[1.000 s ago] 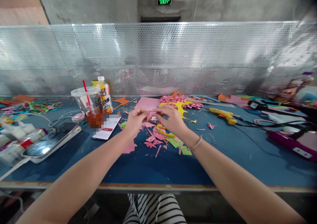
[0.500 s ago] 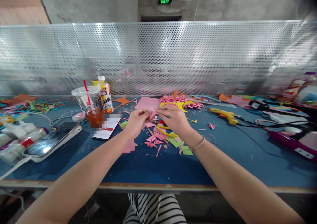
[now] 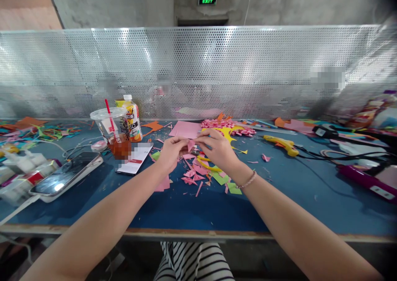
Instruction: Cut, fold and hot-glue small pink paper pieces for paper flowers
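A small folded piece of pink paper is pinched between both hands above the middle of the table. My left hand closes on its left side, and my right hand grips its right side with thumb and fingertips. Just below lie yellow-handled scissors, partly covered by the right hand. Folded pink paper pieces and green paper squares are spread under the hands. Behind them lies a flat pink paper sheet, with ruffled pink paper flowers to its right.
On the left stand a plastic cup with a red straw and a drink bottle, near two phones. To the right lie a yellow glue gun, a purple tool and cables. A perforated metal screen borders the back.
The pink paper has turned slightly between my fingertips and more of its face shows. My right-hand fingers have shifted a little; both hands stay in nearly the same place.
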